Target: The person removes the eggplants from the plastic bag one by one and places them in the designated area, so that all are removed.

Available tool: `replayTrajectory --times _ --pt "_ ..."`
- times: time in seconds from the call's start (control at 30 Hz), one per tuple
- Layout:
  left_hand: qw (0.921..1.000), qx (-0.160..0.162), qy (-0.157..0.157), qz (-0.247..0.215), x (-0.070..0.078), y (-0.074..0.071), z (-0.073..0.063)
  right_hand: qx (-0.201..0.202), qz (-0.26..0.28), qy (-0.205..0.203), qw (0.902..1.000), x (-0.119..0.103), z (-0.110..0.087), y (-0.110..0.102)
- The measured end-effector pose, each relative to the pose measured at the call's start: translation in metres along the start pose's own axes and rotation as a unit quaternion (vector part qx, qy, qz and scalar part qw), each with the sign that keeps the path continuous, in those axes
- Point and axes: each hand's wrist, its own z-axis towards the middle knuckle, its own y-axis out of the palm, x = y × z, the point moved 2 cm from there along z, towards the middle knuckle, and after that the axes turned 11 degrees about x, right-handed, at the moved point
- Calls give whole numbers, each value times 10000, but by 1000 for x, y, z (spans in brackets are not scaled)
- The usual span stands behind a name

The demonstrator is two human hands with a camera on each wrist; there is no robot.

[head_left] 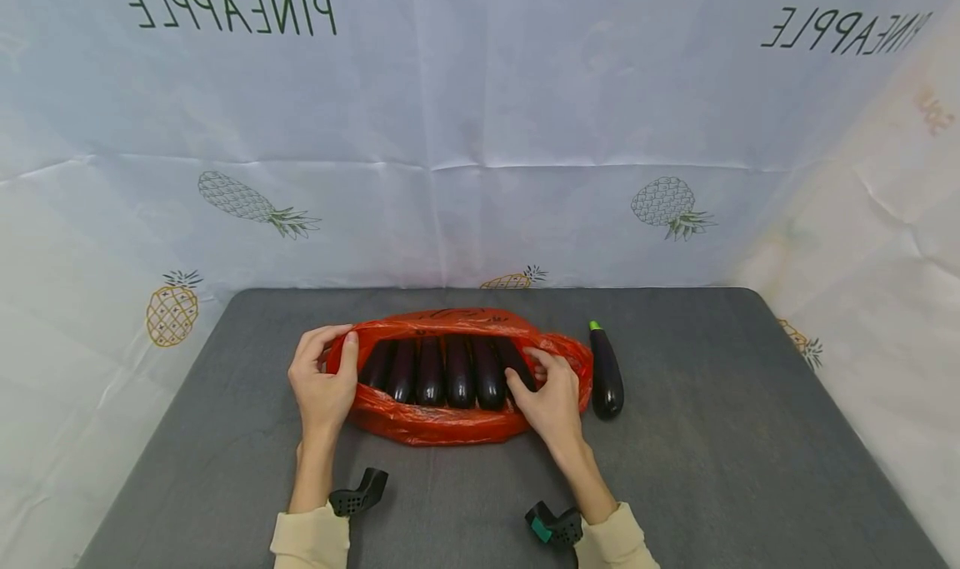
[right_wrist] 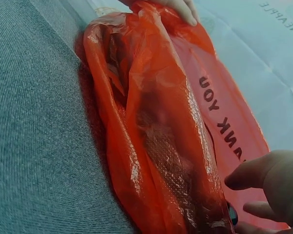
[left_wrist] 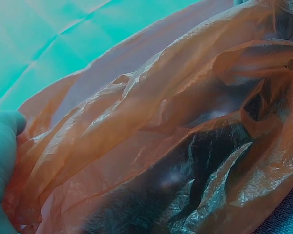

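Observation:
A red plastic bag (head_left: 435,427) lies wide-mouthed on the table, with several dark purple eggplants (head_left: 460,373) side by side inside. My left hand (head_left: 322,381) grips the bag's left end between thumb and fingers; the left wrist view shows the gathered film beside that hand (left_wrist: 2,165). At the bag's right end, my right hand (head_left: 552,394) reaches into the mouth, with thumb and bent fingers about the rightmost eggplant (head_left: 514,359). In the right wrist view this hand (right_wrist: 278,190) is at the bag's rim, its contact with the eggplant mostly hidden.
One more eggplant (head_left: 607,373) with a green stem end lies on the table just right of the bag. The grey table (head_left: 712,436) extends to both sides. A white cloth with pineapple prints (head_left: 480,219) hangs behind it.

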Motion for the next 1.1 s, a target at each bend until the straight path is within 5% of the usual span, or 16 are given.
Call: replayTrajectory --times 0.73,1.1 --pt "10000 -43 -53 -67 -15 -2 1 -471 -182 -123 9986 8 -1 3" --pt "10000 -19 13 -67 -14 0 0 -192 -116 -43 9997 5 -1 2"
